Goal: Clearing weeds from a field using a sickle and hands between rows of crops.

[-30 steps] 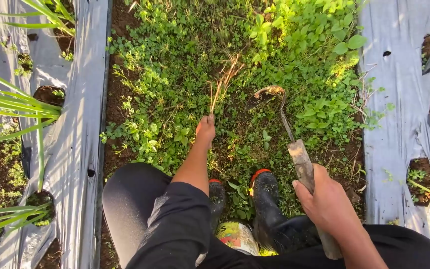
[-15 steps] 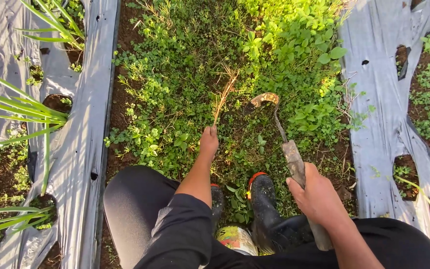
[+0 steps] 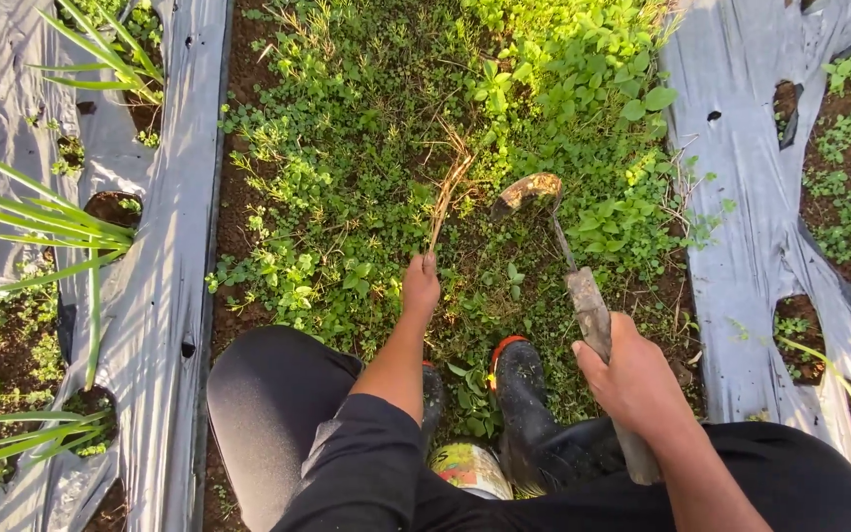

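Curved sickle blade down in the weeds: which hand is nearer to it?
Left. The left hand grips dry stalks just beside the blade; the right hand holds the tool's handle end, farther back by the boot.

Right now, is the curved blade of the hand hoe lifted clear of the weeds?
No, the blade rests down among the weeds.

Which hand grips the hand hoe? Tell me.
The right hand does: it wraps the worn wooden handle of the hand hoe, whose curved blade rests among the weeds. The left hand instead pinches a dry grass stalk.
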